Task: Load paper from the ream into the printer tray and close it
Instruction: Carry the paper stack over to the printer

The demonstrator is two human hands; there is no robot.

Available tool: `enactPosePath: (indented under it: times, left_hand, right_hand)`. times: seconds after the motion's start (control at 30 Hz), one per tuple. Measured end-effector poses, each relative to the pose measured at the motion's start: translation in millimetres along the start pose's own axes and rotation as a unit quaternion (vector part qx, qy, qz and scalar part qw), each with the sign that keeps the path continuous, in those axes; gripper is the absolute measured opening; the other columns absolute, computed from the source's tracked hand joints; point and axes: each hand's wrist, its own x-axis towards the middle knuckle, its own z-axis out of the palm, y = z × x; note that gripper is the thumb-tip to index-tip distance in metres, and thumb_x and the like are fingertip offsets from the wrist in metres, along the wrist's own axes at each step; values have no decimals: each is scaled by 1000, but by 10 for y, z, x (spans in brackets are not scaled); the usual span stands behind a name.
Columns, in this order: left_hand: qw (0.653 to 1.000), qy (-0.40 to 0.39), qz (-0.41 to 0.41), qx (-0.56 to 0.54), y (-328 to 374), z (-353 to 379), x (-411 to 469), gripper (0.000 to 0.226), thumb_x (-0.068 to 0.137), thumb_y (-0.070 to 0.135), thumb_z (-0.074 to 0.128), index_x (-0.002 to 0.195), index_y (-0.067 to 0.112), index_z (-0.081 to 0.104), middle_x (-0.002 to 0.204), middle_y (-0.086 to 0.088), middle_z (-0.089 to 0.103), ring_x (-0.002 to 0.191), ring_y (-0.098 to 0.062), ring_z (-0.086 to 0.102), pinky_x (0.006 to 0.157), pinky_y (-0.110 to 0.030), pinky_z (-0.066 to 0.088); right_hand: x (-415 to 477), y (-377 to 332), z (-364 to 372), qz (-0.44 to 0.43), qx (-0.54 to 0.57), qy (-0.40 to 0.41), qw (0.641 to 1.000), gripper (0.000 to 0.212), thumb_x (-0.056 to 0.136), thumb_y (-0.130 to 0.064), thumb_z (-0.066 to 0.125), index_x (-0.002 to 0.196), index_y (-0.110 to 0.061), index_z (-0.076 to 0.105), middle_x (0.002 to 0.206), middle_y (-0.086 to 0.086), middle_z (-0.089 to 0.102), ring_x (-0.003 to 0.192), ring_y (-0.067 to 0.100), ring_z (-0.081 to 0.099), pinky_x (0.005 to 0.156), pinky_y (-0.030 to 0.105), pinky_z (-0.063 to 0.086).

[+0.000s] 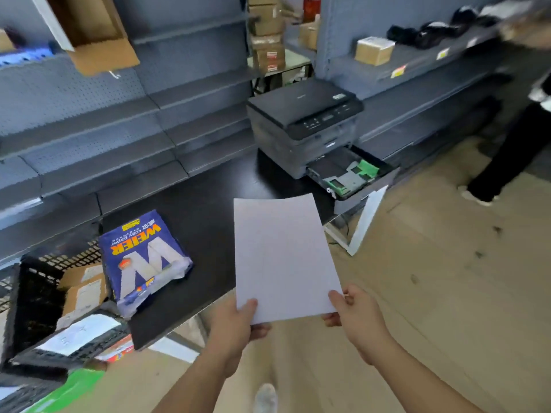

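I hold a white stack of paper (280, 254) flat in front of me, above the near edge of the black table (202, 210). My left hand (238, 326) grips its near left corner and my right hand (354, 314) grips its near right corner. The opened blue ream (143, 257) lies on the table's left part, its torn end toward me. The grey printer (304, 123) stands at the table's far right. Its paper tray (351, 174) is pulled out toward the right, with green guides showing and no paper visible inside.
Grey shelving runs behind the table, with cardboard boxes (374, 50) and dark items on it. A black crate (38, 308) with boxes stands at the left. Another person's legs (512, 153) are at the right on the wooden floor (432, 293).
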Motion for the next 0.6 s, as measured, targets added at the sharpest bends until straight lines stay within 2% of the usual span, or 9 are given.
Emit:
enactPosePath:
  times: [0.1,0.13,0.27,0.43,0.5,0.57,0.6]
  left_hand:
    - [997,-62,24,38,324,550,135,17,103,11,47,108,14,63,87,-12,72,58,-22,66,58,-34,58]
    - [995,-85,29,49,416,734,173,18,103,11,46,109,14,63,90,-12,72,60,-22,66,59,-34,59]
    - [978,-184,47,90,698,1403,324,24,103,12,44,109,16,66,96,-11,73,66,-22,65,65,-36,60]
    - [949,-281,62,132,995,2109,551,28,102,9,42,109,17,68,83,-7,70,59,-20,58,60,-35,52]
    - [936,-316,70,138,1095,2369,674,28,102,7,42,110,15,67,81,-10,68,56,-22,56,59,-35,50]
    - [929,-330,66,152,1167,2599,809,25,100,7,44,112,8,65,82,-14,68,55,-22,58,54,-32,51]
    - [925,-340,61,156,1193,2704,864,24,100,7,44,114,5,64,83,-15,69,55,-21,59,53,-31,52]
  right_hand:
    - [57,-52,-480,2,36,68,997,14,99,-18,54,94,-8,63,78,13,77,59,24,72,69,40,57]
    - [77,-58,-635,4,44,90,995,14,100,-18,54,94,-9,62,78,12,77,60,23,73,70,40,56]
    - [130,-97,-1151,10,88,176,980,13,99,-19,54,98,-12,65,74,9,77,62,19,74,63,29,54]
    - [212,-163,-1591,26,118,276,953,13,97,-19,55,98,-14,67,73,8,78,64,24,76,78,45,60]
    - [263,-205,-1721,29,132,307,942,14,98,-20,55,99,-14,67,74,8,78,67,26,76,77,41,61]
    - [307,-259,-1833,38,139,334,932,13,98,-20,54,98,-14,66,76,7,79,68,28,76,64,30,58]
    - [330,-285,-1884,43,141,345,927,13,98,-21,54,97,-14,65,78,7,79,68,28,76,61,28,54]
